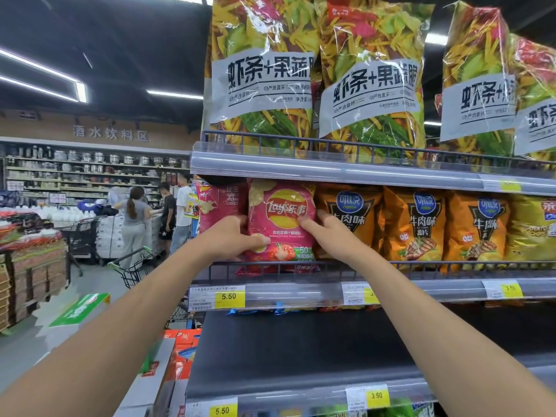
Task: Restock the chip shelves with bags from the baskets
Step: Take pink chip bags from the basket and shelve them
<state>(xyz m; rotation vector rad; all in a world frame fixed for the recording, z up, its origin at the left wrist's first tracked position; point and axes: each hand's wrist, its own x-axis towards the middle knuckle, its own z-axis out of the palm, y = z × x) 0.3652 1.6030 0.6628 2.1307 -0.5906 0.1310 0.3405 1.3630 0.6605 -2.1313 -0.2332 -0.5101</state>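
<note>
Standing upright at the left end of the middle grey metal shelf [421, 288], behind its dark wire front rail [421, 264], is a glossy pink plastic crisp bag [281, 206] w/ a red-and-yellow round logo, crisps printed top left & tomatoes low down. Its bottom edge sits behind the rail. A 2nd pink bag [216, 203] stands just behind it to the left.

Text on the front: "Lay's 乐事", plus "-50" on a green patch; small print too fine to read. Just right of it is a row of orange foil bags [416, 227] marked "可比克 copico" & "牛肉味". Top shelf: tall clear bags of mixed-colour strips [261, 79], grey label "虾条+果蔬脆". Yellow price tag [229, 296] reads 5.50; one lower down reads 3.50. Wall sign [109, 134] far left: "酒水饮料区".

Left hand [231, 239] grips the pink bag's left edge, thumb laid across the front low down, fingers curled round the side. Right hand [334, 233] grips the right edge, thumb pressed on the front nr the logo, other fingers curled at the side btwn it & the first orange bag. Both arms are bare.
</note>
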